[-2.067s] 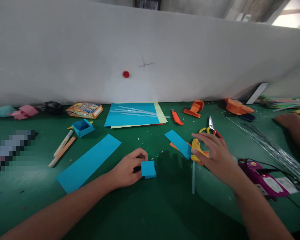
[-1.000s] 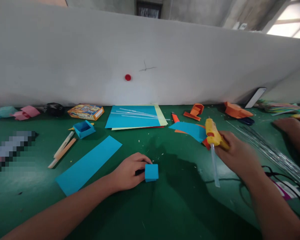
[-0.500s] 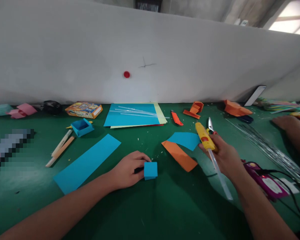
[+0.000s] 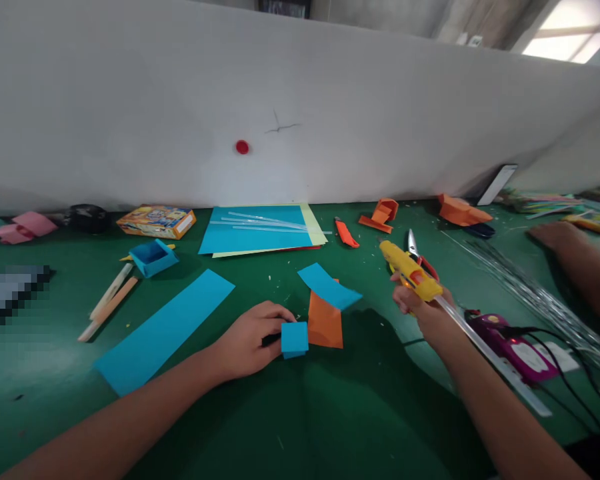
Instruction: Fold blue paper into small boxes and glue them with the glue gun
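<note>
My left hand [image 4: 253, 343] rests on the green table, its thumb and fingers closed on a small folded blue paper box [image 4: 295, 339]. In my right hand [image 4: 425, 313] is a yellow hot glue gun [image 4: 409, 268], held above the table with its nozzle pointing away to the left. A long clear glue stick [image 4: 495, 360] juts out of the gun's back end over my forearm. Just right of the box, a curved blue paper piece [image 4: 330, 288] overlaps an orange paper piece [image 4: 325, 323]. Left of my hand lies a long blue paper strip [image 4: 165, 333].
Scissors [image 4: 414, 247] lie beyond the glue gun, and a red cutter [image 4: 347, 233] near the paper sheets [image 4: 255, 233]. A blue paper tray [image 4: 153, 259] stands back left. At right are a purple power strip [image 4: 515, 347] with cables and another person's arm [image 4: 580, 267].
The glue gun has turned in my right hand, its glue stick swinging right. The blue and orange pieces have shifted left and rotated. My left hand keeps the box; the view moved slightly.
</note>
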`<state>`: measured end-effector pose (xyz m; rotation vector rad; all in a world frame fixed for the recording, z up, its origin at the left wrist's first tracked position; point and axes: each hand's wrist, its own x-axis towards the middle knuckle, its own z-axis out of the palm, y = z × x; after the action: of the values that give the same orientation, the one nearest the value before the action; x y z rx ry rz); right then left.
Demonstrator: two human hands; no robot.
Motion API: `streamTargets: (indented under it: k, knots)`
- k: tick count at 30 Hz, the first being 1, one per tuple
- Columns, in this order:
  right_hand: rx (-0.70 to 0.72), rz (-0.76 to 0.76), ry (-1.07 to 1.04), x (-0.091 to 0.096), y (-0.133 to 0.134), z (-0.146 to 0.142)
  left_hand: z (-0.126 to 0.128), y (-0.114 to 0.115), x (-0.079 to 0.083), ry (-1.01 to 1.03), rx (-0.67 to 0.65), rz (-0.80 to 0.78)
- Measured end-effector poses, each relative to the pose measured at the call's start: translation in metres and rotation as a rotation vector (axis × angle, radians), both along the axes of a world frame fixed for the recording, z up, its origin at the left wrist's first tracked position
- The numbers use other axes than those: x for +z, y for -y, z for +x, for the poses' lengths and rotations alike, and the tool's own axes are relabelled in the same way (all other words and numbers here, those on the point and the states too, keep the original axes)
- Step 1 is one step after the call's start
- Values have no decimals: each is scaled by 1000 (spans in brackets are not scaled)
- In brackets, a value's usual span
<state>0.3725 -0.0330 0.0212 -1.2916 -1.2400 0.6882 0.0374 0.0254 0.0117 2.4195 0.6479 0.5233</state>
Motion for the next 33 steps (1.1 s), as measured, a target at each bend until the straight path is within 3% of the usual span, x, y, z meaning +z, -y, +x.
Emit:
streamTargets:
  k: [8,13,18,21,33]
  knots:
    - [168,-30,-121,-3,0,-2,-2,0,-1,-7,-3,3]
    - [177,-109,99,-1,6,-22,-2,1,1,9,-14,14]
    - [328,-101,622,-15,5,-40,0,-1,0,22,-23,49]
    - [371,-100,804,-26,0,-39,0,-1,0,21,-26,53]
    - [362,-116,869,-20,-14,-5,-3,-4,-2,-22,-20,32]
